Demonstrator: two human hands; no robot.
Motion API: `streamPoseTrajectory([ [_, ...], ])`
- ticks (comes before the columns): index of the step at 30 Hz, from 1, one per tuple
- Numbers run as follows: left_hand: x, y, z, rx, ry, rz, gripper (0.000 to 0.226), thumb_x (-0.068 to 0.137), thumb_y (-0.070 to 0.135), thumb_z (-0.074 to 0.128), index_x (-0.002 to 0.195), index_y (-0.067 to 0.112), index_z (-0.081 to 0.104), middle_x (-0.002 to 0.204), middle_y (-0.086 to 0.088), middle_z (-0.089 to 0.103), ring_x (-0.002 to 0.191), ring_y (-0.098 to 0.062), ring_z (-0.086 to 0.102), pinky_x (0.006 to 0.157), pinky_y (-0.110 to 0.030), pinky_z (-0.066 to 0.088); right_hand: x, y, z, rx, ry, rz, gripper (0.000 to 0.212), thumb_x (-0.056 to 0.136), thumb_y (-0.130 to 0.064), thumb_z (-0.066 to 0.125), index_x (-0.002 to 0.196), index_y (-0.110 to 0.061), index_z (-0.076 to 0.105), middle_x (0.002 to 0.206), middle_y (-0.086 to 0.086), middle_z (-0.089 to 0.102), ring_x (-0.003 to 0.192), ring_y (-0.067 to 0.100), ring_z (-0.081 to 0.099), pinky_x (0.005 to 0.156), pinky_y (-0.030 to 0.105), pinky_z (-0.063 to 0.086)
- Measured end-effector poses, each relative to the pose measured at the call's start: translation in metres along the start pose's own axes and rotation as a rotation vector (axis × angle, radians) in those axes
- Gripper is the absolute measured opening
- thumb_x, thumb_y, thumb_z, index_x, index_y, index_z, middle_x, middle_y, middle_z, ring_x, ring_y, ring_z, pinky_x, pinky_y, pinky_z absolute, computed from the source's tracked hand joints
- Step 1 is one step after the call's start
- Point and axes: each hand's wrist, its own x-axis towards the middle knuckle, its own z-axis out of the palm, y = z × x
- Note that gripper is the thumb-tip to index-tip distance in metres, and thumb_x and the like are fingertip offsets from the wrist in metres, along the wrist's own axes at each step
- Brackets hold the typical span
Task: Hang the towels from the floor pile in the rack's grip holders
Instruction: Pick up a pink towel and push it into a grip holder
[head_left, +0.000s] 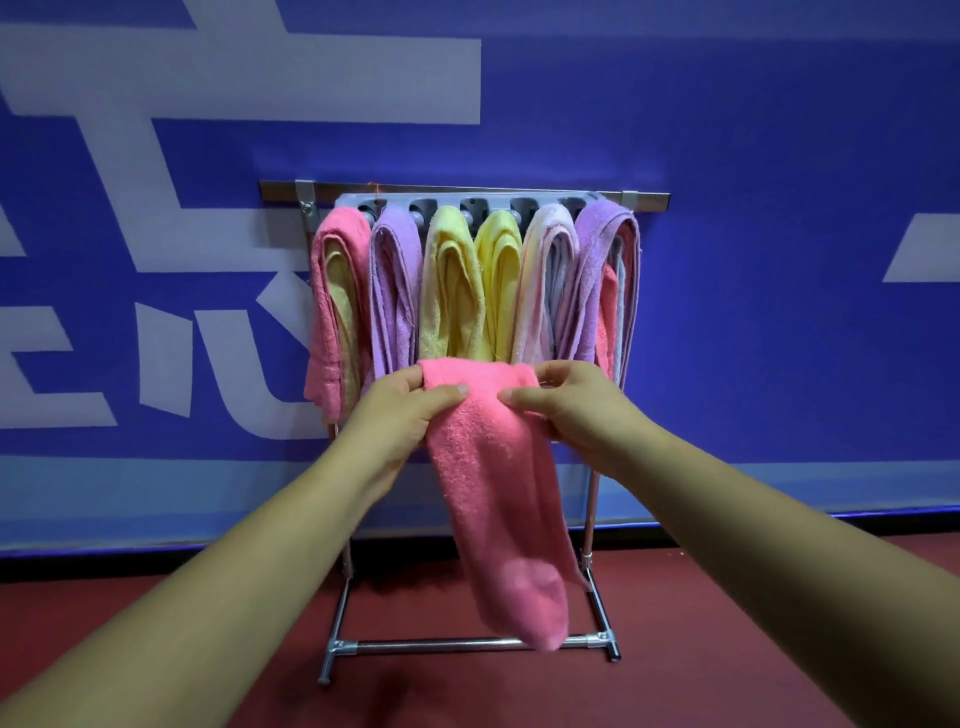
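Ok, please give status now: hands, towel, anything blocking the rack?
Left hand and right hand both pinch pink towel at its top. It hangs free before rack. Hung towels crowd holder strip; free slot unclear.

rack (441, 647): 1 is counted | holder openings (472, 205): 5 are seen | hung bundles: 6 are counted, namely pink bundle (327, 312) 1, purple bundles (395, 280) 2, yellow bundles (449, 291) 2, pale pink bundle (540, 280) 1 | held pink towel (493, 493): 1 is counted | hands: 2 are seen, left hand (400, 410), right hand (576, 410)

Pink towel (493, 493), blue wall (727, 130), floor (727, 649) — perhaps maroon
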Motion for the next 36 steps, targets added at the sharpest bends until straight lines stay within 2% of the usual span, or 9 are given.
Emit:
streamPoseTrajectory([
  [3, 0.007, 0.02, 0.001, 0.151, -0.146, -0.015, 0.031, 0.091, 0.005, 0.061, 0.12, 0.013, 0.068, 0.102, -0.011, 0.074, 0.082, -0.021, 0.067, 0.063, -0.025, 0.05, 0.0, -0.016, -0.009, -0.366, 0.099, -0.153, 0.022, 0.085, -0.027, 0.078, 0.096, -0.009, 0.07, 0.085, 0.004, 0.07, 0.066, 0.01, 0.06, 0.055, 0.023, 0.049],
  [7, 0.018, 0.046, 0.002, 0.292, -0.325, -0.024, 0.038, 0.085, -0.001, 0.049, 0.111, 0.014, 0.072, 0.103, -0.019, 0.068, 0.091, -0.025, 0.057, 0.082, -0.038, 0.041, 0.01, -0.041, -0.015, -0.397, 0.081, -0.339, 0.032, 0.086, -0.024, 0.076, 0.116, -0.015, 0.069, 0.111, -0.002, 0.069, 0.101, 0.007, 0.065, 0.092, 0.027, 0.053],
  [12, 0.029, 0.074, -0.006, 0.473, -0.521, -0.039, 0.03, 0.078, 0.008, 0.058, 0.101, 0.016, 0.076, 0.099, -0.004, 0.069, 0.094, -0.021, 0.061, 0.087, -0.036, 0.046, 0.02, -0.057, -0.021, -0.079, -0.371, -0.178, 0.041, 0.092, -0.012, 0.068, 0.132, -0.011, 0.061, 0.13, 0.013, 0.065, 0.121, 0.024, 0.063, 0.108, 0.04, 0.048],
  [16, 0.039, 0.084, -0.008, 0.515, -0.506, -0.004, 0.03, 0.085, 0.002, 0.056, 0.105, 0.012, 0.076, 0.104, -0.002, 0.074, 0.103, -0.023, 0.065, 0.094, -0.035, 0.048, 0.028, -0.06, -0.022, -0.158, -0.432, -0.183, 0.031, 0.092, -0.014, 0.069, 0.121, -0.005, 0.068, 0.122, 0.02, 0.068, 0.103, 0.022, 0.066, 0.104, 0.045, 0.048],
  [23, 0.061, 0.082, -0.005, 0.319, -0.489, -0.018, 0.032, 0.068, 0.011, 0.069, 0.099, 0.004, 0.069, 0.091, -0.011, 0.066, 0.085, -0.019, 0.063, 0.078, -0.029, 0.048, 0.036, -0.064, -0.029, -0.163, -0.383, -0.238, 0.022, 0.091, -0.015, 0.07, 0.107, 0.0, 0.073, 0.099, 0.021, 0.07, 0.09, 0.024, 0.062, 0.088, 0.041, 0.049],
  [26, 0.066, 0.081, -0.009, 0.42, -0.631, -0.028, 0.04, 0.08, 0.026, 0.073, 0.113, 0.003, 0.068, 0.112, -0.016, 0.07, 0.102, -0.027, 0.065, 0.094, -0.038, 0.048, 0.042, -0.068, -0.042, 0.051, -0.369, -0.171, 0.025, 0.093, -0.005, 0.064, 0.113, 0.01, 0.067, 0.101, 0.025, 0.069, 0.086, 0.029, 0.066, 0.08, 0.035, 0.056],
  [29, 0.076, 0.082, -0.004, 0.448, -0.639, 0.014, 0.039, 0.087, 0.027, 0.072, 0.118, 0.004, 0.068, 0.12, -0.013, 0.069, 0.111, -0.027, 0.064, 0.1, -0.038, 0.048, 0.053, -0.068, -0.056, 0.003, -0.359, -0.13, 0.008, 0.092, -0.007, 0.067, 0.096, -0.001, 0.071, 0.085, 0.011, 0.07, 0.073, 0.022, 0.066, 0.066, 0.029, 0.055],
  [32, 0.091, 0.084, 0.01, 0.313, -0.539, 0.047, 0.031, 0.083, 0.023, 0.068, 0.106, 0.002, 0.071, 0.1, -0.006, 0.073, 0.097, -0.02, 0.065, 0.089, -0.032, 0.048, 0.069, -0.067, -0.073, -0.148, -0.294, -0.166, 0.007, 0.086, -0.015, 0.076, 0.082, -0.013, 0.07, 0.081, 0.008, 0.064, 0.078, 0.025, 0.057, 0.075, 0.037, 0.045],
  [36, 0.119, 0.093, 0.03, 0.384, -0.42, 0.099, 0.021, 0.089, 0.02, 0.066, 0.104, 0.006, 0.071, 0.107, -0.01, 0.069, 0.103, -0.023, 0.062, 0.092, -0.035, 0.046, 0.089, -0.08, -0.093, -0.214, -0.202, -0.185, 0.021, 0.083, -0.017, 0.08, 0.095, -0.002, 0.071, 0.085, 0.009, 0.062, 0.084, 0.025, 0.055, 0.08, 0.039, 0.042],
])
